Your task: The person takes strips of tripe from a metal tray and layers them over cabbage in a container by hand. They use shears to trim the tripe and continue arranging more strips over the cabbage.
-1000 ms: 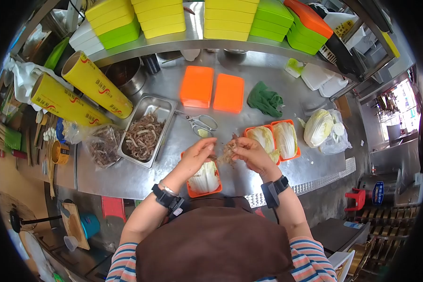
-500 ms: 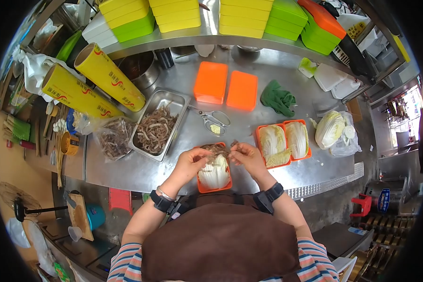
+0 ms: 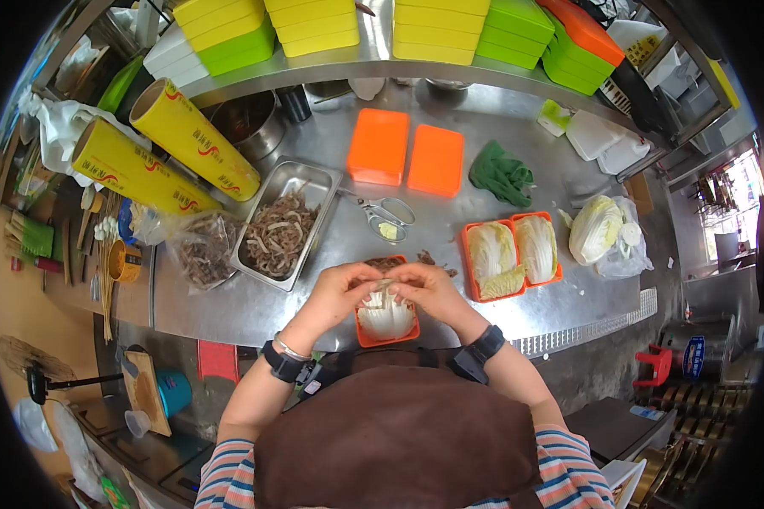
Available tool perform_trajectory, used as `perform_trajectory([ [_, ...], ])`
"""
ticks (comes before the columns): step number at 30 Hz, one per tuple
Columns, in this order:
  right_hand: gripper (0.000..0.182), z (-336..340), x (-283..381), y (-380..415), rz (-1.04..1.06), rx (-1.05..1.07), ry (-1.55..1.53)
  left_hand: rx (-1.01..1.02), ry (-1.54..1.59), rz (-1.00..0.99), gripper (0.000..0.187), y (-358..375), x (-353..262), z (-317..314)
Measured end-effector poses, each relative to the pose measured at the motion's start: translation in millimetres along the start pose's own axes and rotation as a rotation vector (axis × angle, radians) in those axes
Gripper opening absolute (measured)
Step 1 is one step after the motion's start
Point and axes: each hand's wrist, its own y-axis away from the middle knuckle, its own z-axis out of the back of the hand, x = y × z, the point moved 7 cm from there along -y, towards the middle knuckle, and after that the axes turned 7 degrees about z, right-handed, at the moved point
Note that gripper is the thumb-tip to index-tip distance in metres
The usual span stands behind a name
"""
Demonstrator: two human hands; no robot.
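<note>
Well left of the fingers [image 3: 363, 273] lies a plastic bag [image 3: 202, 254], then, nearer them, a metal pan [image 3: 295, 173] of brown strips [image 3: 280, 235]. The left hand [image 3: 339, 293] and right hand [image 3: 440, 293] meet, fingertips pinched narrow, over cabbage [image 3: 387, 321] in an orange tray [image 3: 388, 343] beneath; whether they grip a leaf, I cannot tell. Just beyond the right fingers lie loose strips [image 3: 426, 257]; rightward, two trays [image 3: 468, 263] of cabbage, then a whole cabbage [image 3: 592, 234].

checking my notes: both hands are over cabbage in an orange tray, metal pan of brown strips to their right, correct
Not quite: the head view shows the metal pan of brown strips on the left, not the right; the rest holds.
</note>
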Motion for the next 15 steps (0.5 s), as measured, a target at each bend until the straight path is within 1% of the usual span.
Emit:
perform_trajectory([
  [1, 0.023, 5, 0, 3, -0.018, -0.056, 0.063, 0.028, -0.061, 0.037, 0.017, 2, 10, 6],
  [2, 0.012, 8, 2, 7, -0.044, -0.069, 0.173, 0.057, -0.122, 0.073, 0.016, 3, 21, 10],
  [3, 0.012, 10, -5, 9, -0.045, -0.068, 0.172, 0.057, -0.122, 0.074, 0.016, 4, 32, 11],
  [5, 0.013, 11, -15, 13, 0.081, -0.03, 0.338, 0.077, -0.085, 0.082, 0.013, 10, 57, 6],
  [7, 0.013, 9, -10, 12, 0.104, -0.054, 0.35, 0.046, -0.071, 0.088, 0.01, 13, 56, 2],
  [9, 0.012, 12, -3, 8, 0.088, -0.138, 0.522, -0.145, -0.195, -0.023, 0.012, 12, 45, 10],
  [10, 0.012, 10, -1, 3, 0.083, -0.135, 0.522, -0.191, -0.124, -0.031, 0.012, 6, 49, 13],
  [11, 0.012, 8, 10, -3, 0.175, -0.148, 0.655, -0.193, -0.12, -0.029, 0.012, 2, 50, 14],
  [12, 0.013, 5, 19, -8, 0.27, -0.159, 0.789, -0.255, -0.143, -0.063, 0.013, -1, 45, 18],
  [13, 0.013, 3, 17, -13, 0.271, -0.155, 0.791, -0.317, -0.167, -0.097, 0.013, -3, 41, 23],
  [15, 0.013, 7, 16, -20, 0.363, -0.271, 0.817, -0.355, -0.185, -0.089, 0.012, -11, 45, 25],
])
